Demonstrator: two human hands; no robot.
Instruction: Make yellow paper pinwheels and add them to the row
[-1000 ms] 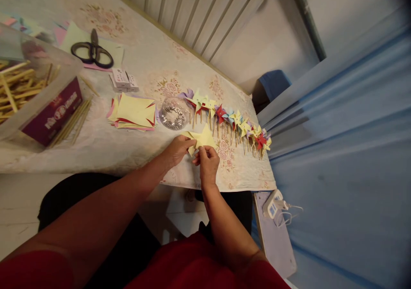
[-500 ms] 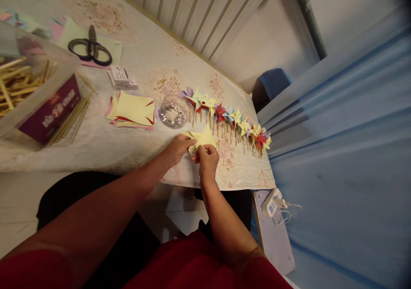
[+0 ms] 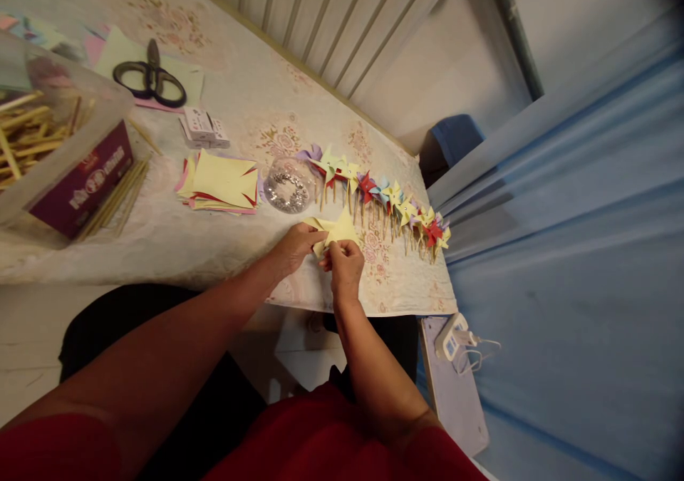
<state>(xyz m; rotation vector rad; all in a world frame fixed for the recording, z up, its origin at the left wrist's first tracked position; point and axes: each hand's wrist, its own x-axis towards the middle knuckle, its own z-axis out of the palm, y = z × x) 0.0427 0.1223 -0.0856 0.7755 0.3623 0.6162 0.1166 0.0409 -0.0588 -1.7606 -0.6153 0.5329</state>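
hands: two, left hand (image 3: 296, 247) and right hand (image 3: 345, 271)
yellow paper piece held (image 3: 336, 231): one
scissors (image 3: 150, 82): one pair
clear dish of metal bits (image 3: 289, 187): one
stack of cut paper squares (image 3: 219, 184): one
finished pinwheels in the row (image 3: 382, 199): too crowded to count exactly
small white packets (image 3: 201, 127): a pile, number unclear

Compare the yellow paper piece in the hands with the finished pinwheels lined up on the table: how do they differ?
The yellow paper piece is pinched by the left hand and right hand; the row of finished paper pinwheels lies untouched on the table. The held piece shows no stick; the finished ones sit on wooden sticks. It is plain yellow; the row mixes yellow, red, blue and purple. Both are pointed folded paper.
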